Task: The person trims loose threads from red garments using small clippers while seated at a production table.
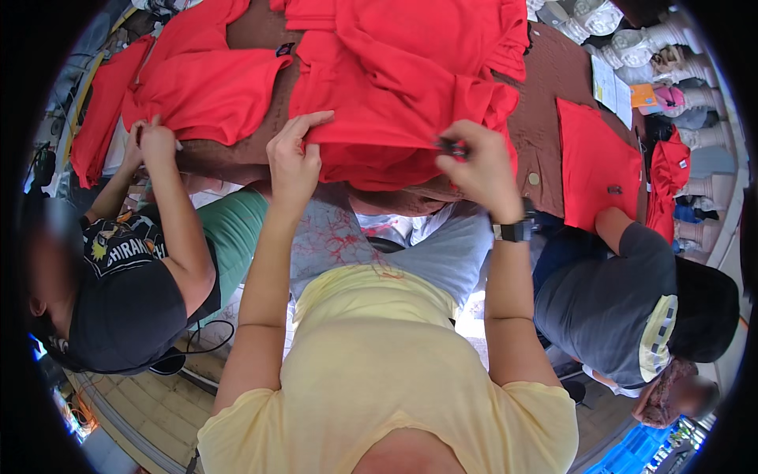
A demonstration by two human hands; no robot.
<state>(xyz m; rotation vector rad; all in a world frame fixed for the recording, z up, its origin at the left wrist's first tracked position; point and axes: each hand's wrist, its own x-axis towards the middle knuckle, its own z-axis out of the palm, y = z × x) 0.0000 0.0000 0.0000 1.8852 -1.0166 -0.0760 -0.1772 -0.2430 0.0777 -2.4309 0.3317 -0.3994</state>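
Note:
A red garment [387,103] of soft cloth is spread in front of me at the table's near edge, its hem drawn into a nearly straight line between my hands. My left hand [295,158] pinches the hem at its left end between thumb and fingers. At the right end, my right hand [485,167] is closed round a small black tool [452,148], its shape partly hidden by the fingers and blurred. This tool is right at the cloth's edge. Below the hem, more red fabric [363,167] hangs in folds. A dark watch is on my right wrist.
A brown-covered table [541,67] carries more red garments [213,95]. Co-workers sit close on both sides; the left one's hands [150,142] hold red cloth, the right one's arm reaches under a red piece [596,162]. Papers [612,91] lie at the right. Red thread scraps [339,237] cover my lap.

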